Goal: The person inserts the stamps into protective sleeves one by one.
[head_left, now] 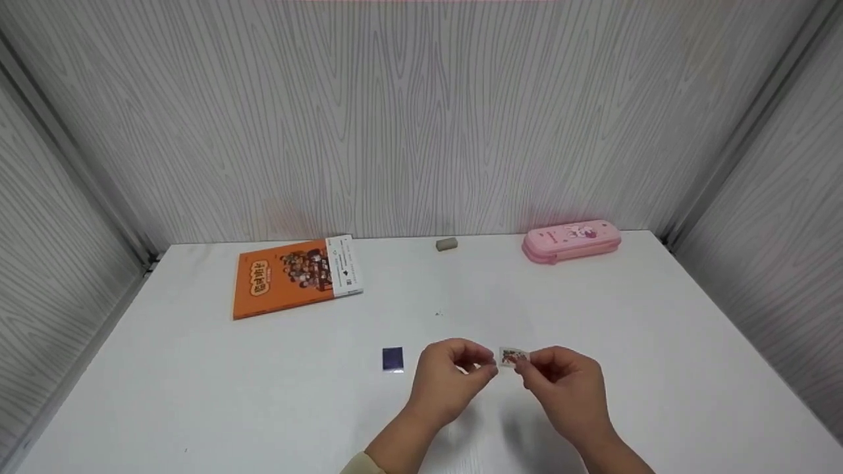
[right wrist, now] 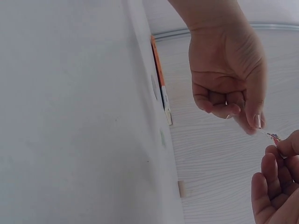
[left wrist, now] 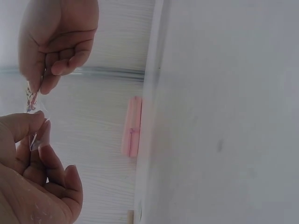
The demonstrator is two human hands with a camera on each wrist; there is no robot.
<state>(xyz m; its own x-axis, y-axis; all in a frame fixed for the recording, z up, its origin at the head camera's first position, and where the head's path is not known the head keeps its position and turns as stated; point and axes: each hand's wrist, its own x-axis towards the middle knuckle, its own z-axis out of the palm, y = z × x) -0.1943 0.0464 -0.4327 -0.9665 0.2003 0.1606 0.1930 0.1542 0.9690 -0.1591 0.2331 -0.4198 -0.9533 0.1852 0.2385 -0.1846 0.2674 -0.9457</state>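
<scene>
A small colourful printed picture in clear film (head_left: 513, 357) is held up over the white table between two hands. My right hand (head_left: 570, 388) pinches the printed part between thumb and index finger. Thumb and forefinger of my left hand (head_left: 448, 378) pinch the clear edge facing it, and the left wrist view shows transparent film (left wrist: 41, 135) at those fingertips. Fingers cover part of the picture in every view. Flat on the table, just left of my left hand, lies a small dark blue square (head_left: 393, 359).
An orange book (head_left: 283, 280) with a white band lies at the back left. Along the back edge are a short grey-brown block (head_left: 446, 244) and a pink pencil case (head_left: 571, 242). Wood-patterned panels (head_left: 421, 118) enclose the table (head_left: 230, 388) behind and at both sides.
</scene>
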